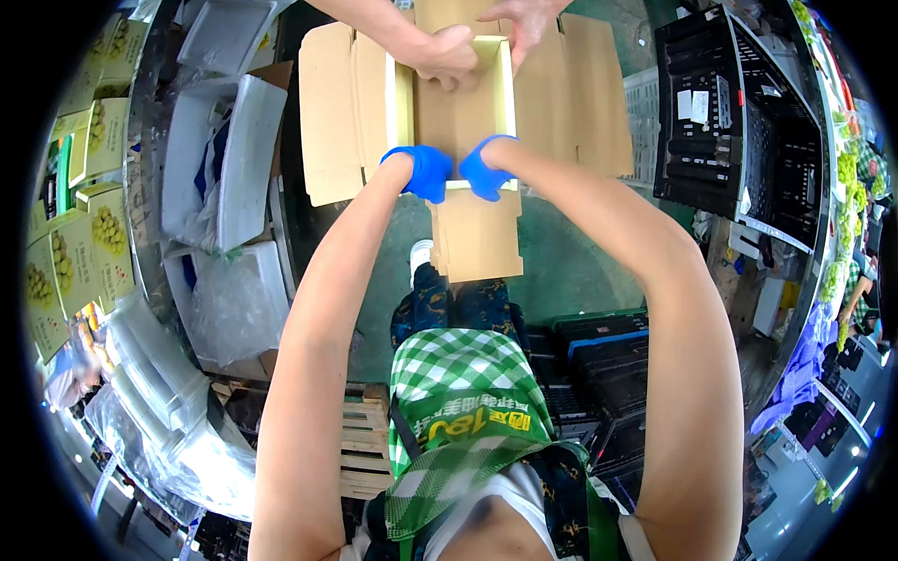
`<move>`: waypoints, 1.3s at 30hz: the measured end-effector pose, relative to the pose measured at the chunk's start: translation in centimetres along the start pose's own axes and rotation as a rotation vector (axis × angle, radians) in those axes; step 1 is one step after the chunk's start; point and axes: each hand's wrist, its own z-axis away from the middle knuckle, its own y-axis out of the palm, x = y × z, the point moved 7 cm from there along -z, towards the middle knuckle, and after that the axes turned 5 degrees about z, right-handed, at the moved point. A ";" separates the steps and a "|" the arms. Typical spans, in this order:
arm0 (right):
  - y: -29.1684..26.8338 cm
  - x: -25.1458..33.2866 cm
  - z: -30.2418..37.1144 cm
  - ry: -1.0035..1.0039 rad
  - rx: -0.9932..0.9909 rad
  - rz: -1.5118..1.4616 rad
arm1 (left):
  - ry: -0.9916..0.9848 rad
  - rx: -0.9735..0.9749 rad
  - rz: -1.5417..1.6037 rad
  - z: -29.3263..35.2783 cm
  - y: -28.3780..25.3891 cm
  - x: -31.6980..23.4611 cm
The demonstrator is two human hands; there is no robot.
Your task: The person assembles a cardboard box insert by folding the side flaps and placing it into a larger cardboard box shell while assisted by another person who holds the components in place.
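Located upper centre: open cardboard box (458, 122), with gloved left hand (427, 174) and right hand (485, 171) curled at its near end; cannot tell whether pinching board. Judged light, fairly stiff, prone to creasing; best gripped by side walls (404, 103), not loose flaps (589, 93).

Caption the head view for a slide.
Blue-gloved left hand and right hand at the near end of an open box, a co-worker's hands at its far end.
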 end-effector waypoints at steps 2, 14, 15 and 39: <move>-0.5 0.0 -0.3 0.007 -0.012 0.006 | 0.004 -0.017 -0.008 0.0 -0.1 0.2; 0.3 0.6 -0.8 -0.013 -0.034 0.000 | 0.073 -0.091 0.029 0.9 -0.1 -0.8; 0.4 0.7 -0.6 -0.003 -0.046 -0.017 | 0.070 -0.091 0.020 1.2 0.2 -1.0; 14.2 -2.2 0.9 0.010 -0.863 -1.391 | 0.285 -0.157 0.012 1.7 -0.6 -4.4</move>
